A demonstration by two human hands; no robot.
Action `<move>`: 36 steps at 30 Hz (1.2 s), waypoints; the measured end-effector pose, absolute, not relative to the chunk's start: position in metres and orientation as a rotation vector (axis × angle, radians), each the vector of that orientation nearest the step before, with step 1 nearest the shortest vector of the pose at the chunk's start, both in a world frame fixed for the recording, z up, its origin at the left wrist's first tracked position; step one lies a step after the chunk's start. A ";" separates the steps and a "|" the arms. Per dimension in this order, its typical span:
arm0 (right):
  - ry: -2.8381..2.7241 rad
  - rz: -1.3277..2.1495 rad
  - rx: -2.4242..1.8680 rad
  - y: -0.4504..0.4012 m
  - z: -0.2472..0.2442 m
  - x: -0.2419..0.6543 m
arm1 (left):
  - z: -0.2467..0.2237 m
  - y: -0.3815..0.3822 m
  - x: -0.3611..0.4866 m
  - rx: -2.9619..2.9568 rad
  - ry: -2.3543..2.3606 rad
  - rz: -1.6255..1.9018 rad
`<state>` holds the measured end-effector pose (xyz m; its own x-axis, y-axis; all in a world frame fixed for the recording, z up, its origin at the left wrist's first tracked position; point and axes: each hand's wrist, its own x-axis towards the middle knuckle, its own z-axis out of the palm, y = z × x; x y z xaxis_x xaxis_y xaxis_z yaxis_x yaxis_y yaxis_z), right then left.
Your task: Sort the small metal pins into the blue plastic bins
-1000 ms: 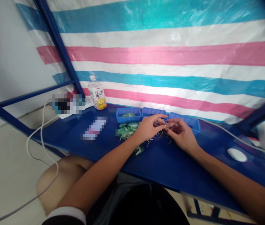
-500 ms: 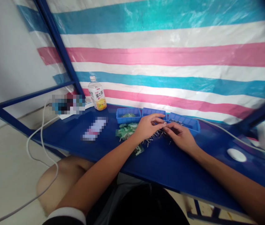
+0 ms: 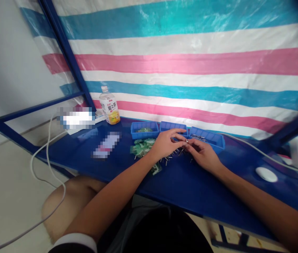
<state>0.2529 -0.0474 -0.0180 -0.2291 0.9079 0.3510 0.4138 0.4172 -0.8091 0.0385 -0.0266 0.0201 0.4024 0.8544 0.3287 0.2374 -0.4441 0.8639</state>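
My left hand and my right hand meet fingertip to fingertip above the blue table. Between them is a small shiny metal piece, too small to name exactly. The right thumb and fingers pinch it. My left thumb presses at its other side, with the left index finger held out above. Under and beside the hands lie loose thin metal pins. A heap of small green pieces lies left of my left wrist, some seemingly in clear plastic.
Behind the hands stand a left blue bin with green pieces, a middle blue bin partly hidden, and a right blue bin with metal pins. A drink bottle stands left; a white oval object and cable lie right.
My fingertips have shifted slightly, and the small metal piece shows more plainly between them. The pixelated patch at the left has turned brighter.
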 end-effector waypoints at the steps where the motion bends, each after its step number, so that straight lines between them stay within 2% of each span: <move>1: -1.817 0.737 -1.137 -0.048 -0.018 0.253 | 0.020 -0.027 0.038 1.914 0.934 1.027; 12: -1.308 0.998 -1.259 -0.039 -0.016 0.259 | 0.014 -0.023 0.040 1.873 0.941 1.177; 15: -1.290 0.979 -1.338 -0.038 -0.014 0.265 | 0.014 -0.024 0.040 1.867 0.949 1.189; 17: -1.482 0.808 -1.417 -0.039 -0.010 0.268 | 0.015 -0.024 0.040 1.868 0.953 1.185; 21: -2.046 0.137 -1.645 -0.047 0.000 0.267 | 0.015 -0.024 0.040 1.879 0.969 1.173; 25: -2.283 -0.291 -1.961 -0.057 0.008 0.259 | 0.013 -0.022 0.039 1.893 0.970 1.164; 29: -2.338 -0.360 -2.113 -0.063 0.003 0.255 | 0.012 -0.022 0.039 1.895 0.966 1.152; 36: -2.420 -0.343 -1.858 -0.057 -0.013 0.253 | 0.012 -0.022 0.039 1.881 0.978 1.132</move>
<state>0.2529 -0.0568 -0.0126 -0.2658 0.9448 0.1916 0.9608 0.2435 0.1323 0.0393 -0.0221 0.0124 0.3257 0.8712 0.3674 0.2369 -0.4514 0.8603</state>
